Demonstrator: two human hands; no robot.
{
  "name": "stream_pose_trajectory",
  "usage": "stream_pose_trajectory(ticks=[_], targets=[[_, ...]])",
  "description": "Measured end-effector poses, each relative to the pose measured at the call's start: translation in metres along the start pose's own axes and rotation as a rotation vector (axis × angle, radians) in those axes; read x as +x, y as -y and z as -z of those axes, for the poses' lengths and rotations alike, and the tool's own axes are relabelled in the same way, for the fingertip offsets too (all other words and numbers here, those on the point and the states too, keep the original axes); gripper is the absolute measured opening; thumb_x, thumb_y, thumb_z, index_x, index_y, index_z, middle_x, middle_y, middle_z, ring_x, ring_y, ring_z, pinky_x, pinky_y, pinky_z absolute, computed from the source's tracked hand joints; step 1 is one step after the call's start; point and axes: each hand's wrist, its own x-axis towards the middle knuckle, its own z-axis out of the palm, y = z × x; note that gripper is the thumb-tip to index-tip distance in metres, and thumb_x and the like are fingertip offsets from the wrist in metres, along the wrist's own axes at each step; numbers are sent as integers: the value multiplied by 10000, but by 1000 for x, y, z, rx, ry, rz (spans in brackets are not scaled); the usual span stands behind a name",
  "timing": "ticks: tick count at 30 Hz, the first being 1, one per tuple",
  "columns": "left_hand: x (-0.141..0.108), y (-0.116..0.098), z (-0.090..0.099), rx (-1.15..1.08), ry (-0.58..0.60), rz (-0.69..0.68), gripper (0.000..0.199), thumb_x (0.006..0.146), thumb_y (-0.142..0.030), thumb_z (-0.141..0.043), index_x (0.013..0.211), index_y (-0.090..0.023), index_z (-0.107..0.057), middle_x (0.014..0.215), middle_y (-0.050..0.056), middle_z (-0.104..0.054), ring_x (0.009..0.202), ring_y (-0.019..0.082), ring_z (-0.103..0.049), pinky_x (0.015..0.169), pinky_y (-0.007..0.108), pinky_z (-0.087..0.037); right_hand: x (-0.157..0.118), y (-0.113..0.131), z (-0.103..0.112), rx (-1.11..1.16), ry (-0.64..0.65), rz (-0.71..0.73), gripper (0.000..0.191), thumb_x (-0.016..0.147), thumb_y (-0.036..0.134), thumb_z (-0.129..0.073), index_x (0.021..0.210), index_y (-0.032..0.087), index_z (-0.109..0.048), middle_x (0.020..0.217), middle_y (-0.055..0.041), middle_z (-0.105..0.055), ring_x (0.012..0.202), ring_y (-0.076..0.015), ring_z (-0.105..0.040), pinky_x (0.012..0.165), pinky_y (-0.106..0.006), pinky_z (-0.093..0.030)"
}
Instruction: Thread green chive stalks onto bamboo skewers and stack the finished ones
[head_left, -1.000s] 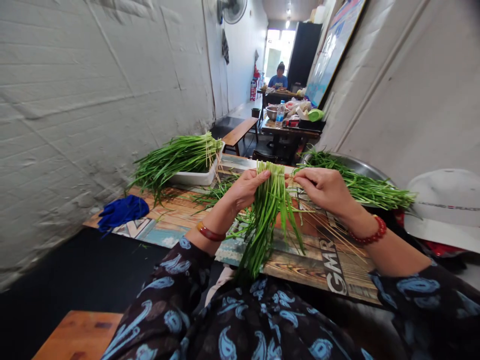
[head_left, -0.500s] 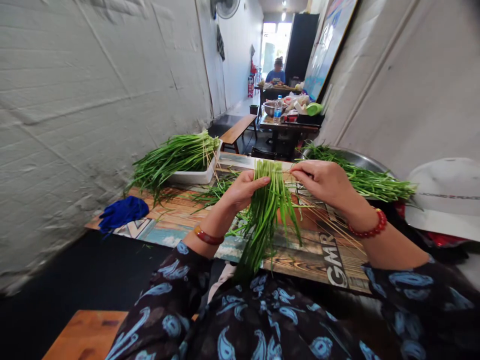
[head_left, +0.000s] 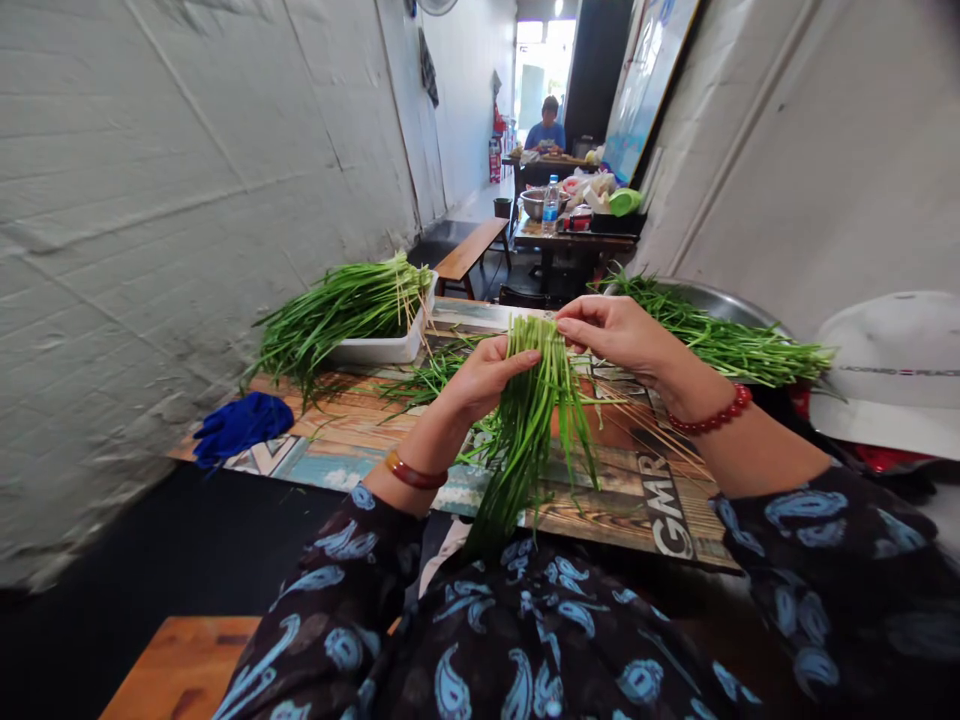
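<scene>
My left hand (head_left: 487, 378) is closed around a bunch of garlic chives (head_left: 536, 400), thumb across the front just below the pale cut ends. The ends point up, and the long green leaves hang toward my lap. At the right side of the pale ends, my right hand (head_left: 611, 335) pinches with thumb and forefinger, touching the bunch. A thin bamboo skewer showed between those fingers and the stalks a moment before; now the fingertips mostly hide it. Loose bamboo skewers (head_left: 660, 432) lie on the table under my right forearm.
A white tray (head_left: 375, 350) heaped with skewered chives stands at the left, near a blue glove (head_left: 244, 425). A metal basin (head_left: 739, 312) of chives and a white cap (head_left: 892, 365) are at the right. Farther off are a bench (head_left: 474, 248), a cluttered table and a seated person.
My right hand has moved left from beside the bunch until its fingertips meet the pale stalks. The left hand keeps its hold. The view has shifted slightly.
</scene>
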Motion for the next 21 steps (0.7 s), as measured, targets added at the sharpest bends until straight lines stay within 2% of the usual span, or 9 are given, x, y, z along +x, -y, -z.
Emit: stream_pose_trajectory(ticks=[6,13,18,21], targets=[[-2,0,-3,-34,-12,13,356,683,-313,-837,962,-113,-744,869,76,-762,740,154,-693,771,285,-534,3,0,-1,58,4,2,275,759,416,-720,817,152,-669,683,-7,-609,570,-100,-528,540,-243,-441],[-4,-1,-4,-85,-35,41,318,678,-297,-837,921,-116,-742,840,68,-760,718,151,-687,754,286,-534,0,4,5,151,57,-59,250,753,392,-737,803,160,-660,670,-6,-615,571,-96,-540,541,-236,-449],[-5,-3,-5,-28,-12,23,319,668,-325,-842,886,-110,-753,812,71,-755,701,151,-681,740,283,-528,-2,12,5,-55,58,4,192,793,345,-653,784,153,-658,687,-18,-617,602,-116,-541,572,-255,-430],[-6,-3,-5,-12,-10,19,309,665,-339,-845,851,-110,-754,782,62,-750,681,146,-673,712,272,-523,-3,17,3,-142,63,30,234,833,355,-583,841,142,-680,713,-31,-641,603,-123,-531,576,-264,-416]])
